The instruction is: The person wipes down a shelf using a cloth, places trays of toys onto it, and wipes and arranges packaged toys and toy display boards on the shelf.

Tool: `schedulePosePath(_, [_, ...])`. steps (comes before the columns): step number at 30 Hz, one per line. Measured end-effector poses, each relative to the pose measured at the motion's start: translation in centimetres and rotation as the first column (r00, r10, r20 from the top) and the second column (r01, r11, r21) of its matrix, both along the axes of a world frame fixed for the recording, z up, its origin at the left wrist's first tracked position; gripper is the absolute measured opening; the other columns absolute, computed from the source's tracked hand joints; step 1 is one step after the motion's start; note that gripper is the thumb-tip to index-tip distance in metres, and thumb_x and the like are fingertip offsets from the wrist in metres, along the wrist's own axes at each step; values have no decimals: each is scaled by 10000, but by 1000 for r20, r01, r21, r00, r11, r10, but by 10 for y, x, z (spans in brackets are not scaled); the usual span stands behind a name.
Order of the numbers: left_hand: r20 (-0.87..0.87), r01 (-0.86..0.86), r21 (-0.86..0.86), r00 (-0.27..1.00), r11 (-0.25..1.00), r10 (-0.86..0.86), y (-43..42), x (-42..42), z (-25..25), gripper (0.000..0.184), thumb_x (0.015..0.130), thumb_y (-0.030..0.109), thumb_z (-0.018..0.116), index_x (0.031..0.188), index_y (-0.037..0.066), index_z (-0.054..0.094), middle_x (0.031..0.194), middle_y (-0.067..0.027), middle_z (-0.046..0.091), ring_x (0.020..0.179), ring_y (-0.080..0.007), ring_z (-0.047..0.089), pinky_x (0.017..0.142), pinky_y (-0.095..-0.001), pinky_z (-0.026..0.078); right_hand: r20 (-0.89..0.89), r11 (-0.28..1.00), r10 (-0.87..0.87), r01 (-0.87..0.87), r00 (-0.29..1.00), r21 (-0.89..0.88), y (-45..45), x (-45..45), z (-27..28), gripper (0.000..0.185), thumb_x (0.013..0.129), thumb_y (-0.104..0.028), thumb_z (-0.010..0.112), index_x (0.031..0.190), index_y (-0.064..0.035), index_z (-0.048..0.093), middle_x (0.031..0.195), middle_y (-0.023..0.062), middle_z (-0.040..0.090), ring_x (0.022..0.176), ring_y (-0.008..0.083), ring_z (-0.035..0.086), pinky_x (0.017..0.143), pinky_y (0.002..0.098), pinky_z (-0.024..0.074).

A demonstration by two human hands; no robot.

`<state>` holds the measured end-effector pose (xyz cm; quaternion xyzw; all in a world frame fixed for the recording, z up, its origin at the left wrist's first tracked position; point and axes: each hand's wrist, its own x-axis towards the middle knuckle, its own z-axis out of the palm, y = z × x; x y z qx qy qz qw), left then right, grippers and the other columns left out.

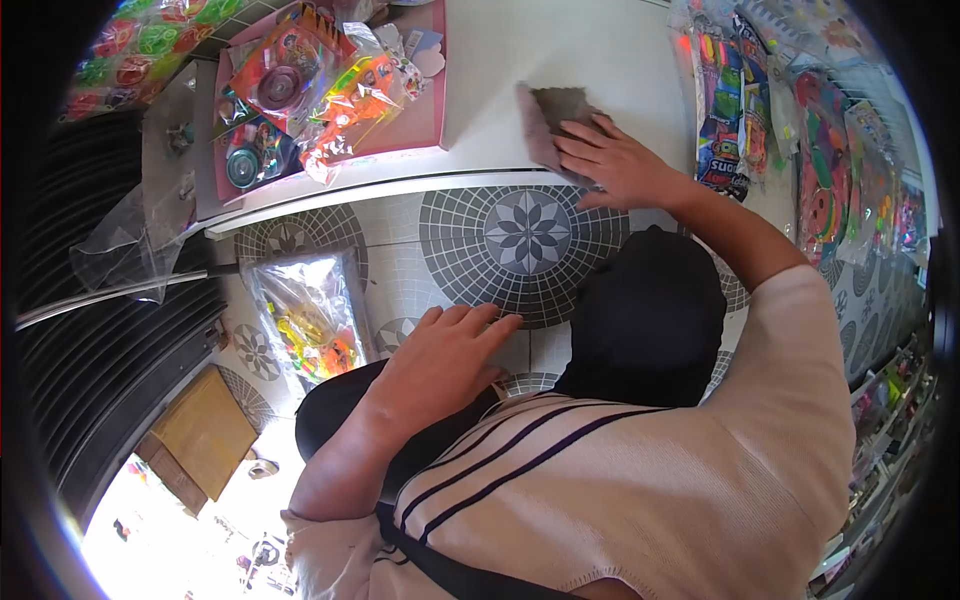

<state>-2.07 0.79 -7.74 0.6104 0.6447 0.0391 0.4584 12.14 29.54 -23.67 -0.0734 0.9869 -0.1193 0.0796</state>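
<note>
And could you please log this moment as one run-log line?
right hand: spread on grey cloth, on white shelf | left hand: empty, over lap | pink-edged box: bagged items inside

Colours and patterns by region. Upper centre: the cloth (545, 110), dull grey-brown, lies against the off-white shelf surface (490, 60). Upper left: the open box (425, 95) is pink, its packets (355, 90) orange, red and yellow. Centre: the floor tiles (390, 262) are pale, bearing dark grey gridded rings around light eight-petalled flowers. Lower centre: the shirt (640, 480) is beige with thin dark stripes; the trousers (650, 310) are black. Left: the ridged shutter (75, 380) is black, the carton (205, 430) tan-brown.
</note>
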Motion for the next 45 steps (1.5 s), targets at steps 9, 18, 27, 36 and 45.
schedulePosePath(9, [2,-47,7,999,999,47,10,-1,-3,514,776,190,651,1244,90,461,1227,-120,496,1124,-305,479,968,-389,375,-67,1000,-16,16,998,-7,-14,-76,-13,770,755,-474,611,1353,-80,329,1405,84,321,1346,256,207,1106,489,145])
schedulePosePath(18, [2,18,40,1000,999,-18,5,0,3,519,769,194,655,1240,93,464,1225,-121,496,1123,-298,478,971,-382,370,119,946,-323,314,939,84,16,52,9,742,755,-437,628,1302,-7,372,1406,157,308,1354,298,190,1098,491,139])
schedulePosePath(27, [0,-17,65,1000,998,17,6,6,20,532,763,209,658,1246,103,461,1228,-119,497,1123,-301,474,965,-385,369,-109,923,-328,343,938,175,13,-4,-14,765,771,-576,542,1258,-3,402,1371,159,345,1317,326,257,1033,566,217])
schedulePosePath(36, [7,60,82,998,995,-60,4,5,23,531,770,210,653,1250,94,458,1238,-132,489,1134,-308,464,967,-392,366,90,922,-359,337,929,193,-5,63,3,784,762,-602,534,1257,-5,414,1384,151,331,1334,296,240,1040,567,214])
schedulePosePath(45, [-12,7,102,1000,995,-5,7,8,31,531,768,209,652,1249,96,459,1231,-131,493,1136,-306,462,969,-387,360,109,867,-458,417,882,272,20,-32,10,826,780,-592,526,1295,29,351,1406,179,289,1340,301,226,1037,562,209])
